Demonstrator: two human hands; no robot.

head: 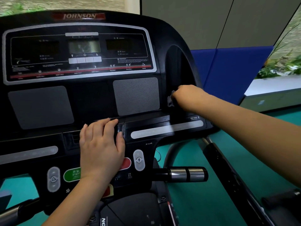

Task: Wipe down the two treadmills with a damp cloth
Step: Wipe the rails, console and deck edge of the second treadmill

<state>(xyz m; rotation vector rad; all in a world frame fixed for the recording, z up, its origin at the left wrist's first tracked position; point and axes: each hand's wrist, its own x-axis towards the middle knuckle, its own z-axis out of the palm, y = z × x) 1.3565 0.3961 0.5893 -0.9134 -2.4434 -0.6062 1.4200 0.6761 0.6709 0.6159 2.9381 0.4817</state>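
- The right hand [185,97] was at the far right of the black plastic treadmill console [91,98]. Its fingers were curled round a small crumpled grey cloth [170,101], bunched against the wall of the deep curved black side pocket [177,66].
- The left hand [101,144] lay flat on the near middle of the console, fingers straight and close together, holding nothing. Its palm partly covered the red oval button [127,163], just right of the green oval start button [71,174].
- The step in hand looked to be wiping out that pocket. It would go best with the cloth opened wider than a wad, so more fabric met the curved wall, and with strokes run from the far top down to the near lip.
- The bracing palm was better shifted onto bare plastic, lest a button be pressed.
- The grey mesh speaker panel [136,95], just left of the cloth, called for a light pass to keep moisture out of its holes.
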